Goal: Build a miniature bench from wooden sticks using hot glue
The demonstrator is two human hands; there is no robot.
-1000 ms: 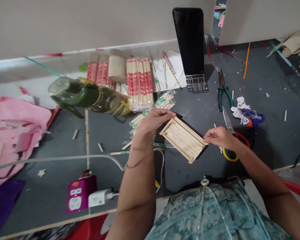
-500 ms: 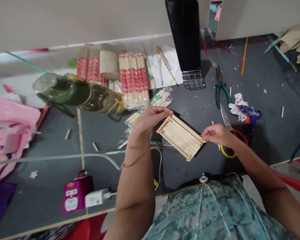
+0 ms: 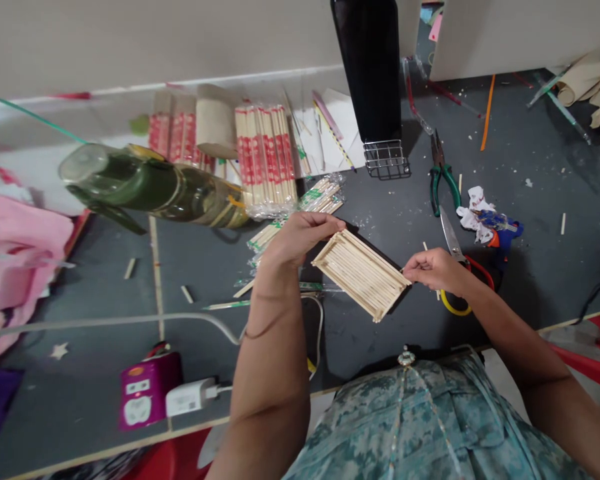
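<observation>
Between my two hands is a shallow rectangular tray built of wooden chopsticks (image 3: 363, 275), its floor made of sticks laid side by side and its rim raised. My left hand (image 3: 310, 233) is closed on its upper left corner, thumb and fingers pinching the edge. At the right corner, my right hand (image 3: 433, 270) grips the tray's end with the fingertips. Just beyond my right hand lie scissors (image 3: 453, 235) with red and yellow handles. Green-wrapped chopsticks (image 3: 323, 195) lie behind my left hand.
A green bottle (image 3: 155, 183) lies left of red-printed chopstick packs (image 3: 266, 157). A phone (image 3: 370, 73) stands in a wire holder (image 3: 387, 160). Pliers (image 3: 444, 177) and a blue glue gun (image 3: 505, 233) are at right. A purple power adapter (image 3: 150, 390) and white charger (image 3: 193, 397) sit front left.
The view has shifted, so the table's things sit a little further left and higher. Both hands keep their hold on the chopstick tray, which shows no clear movement of its own.
</observation>
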